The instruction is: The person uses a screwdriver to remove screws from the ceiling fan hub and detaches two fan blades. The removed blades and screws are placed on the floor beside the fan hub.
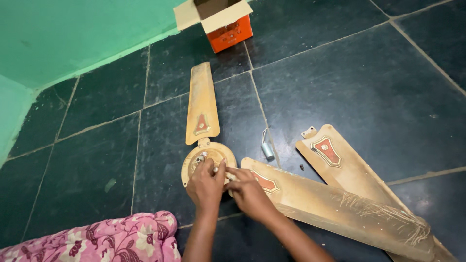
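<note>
Left hand: the left hand (206, 187) rests on the 6 o'clock edge of the hub (208, 162), fingers curled, pinching a small metal piece against it; too small to tell what the piece is.
Right hand: the right hand (250, 194) comes in from 4 o'clock, fingertips closed on the root of the near blade (335, 208) where it meets the hub.
Hub: round, cream, flat on the floor at frame centre, with one blade (201, 104) fixed on and pointing to 12 o'clock.
Loose blade: a third blade (340, 160) lies at 3 o'clock of the hub, partly under the near one, unattached.
Small parts: a capacitor (267, 150) with white leads lies at 2 o'clock of the hub; a dark screw (301, 167) sits just beyond it.
Risk: the tiny piece may slip from the fingertips and roll off over the smooth tile; the screw, dark on dark, could be lost or knelt on; the long near blade may swing and pull its root off line.
Surface: dark stone floor (364, 82) with pale grout, dusty.
Room: green wall (73, 34) at 10 o'clock; an open orange box (228, 26) at 12; pink floral cloth (111, 240) at 7.
</note>
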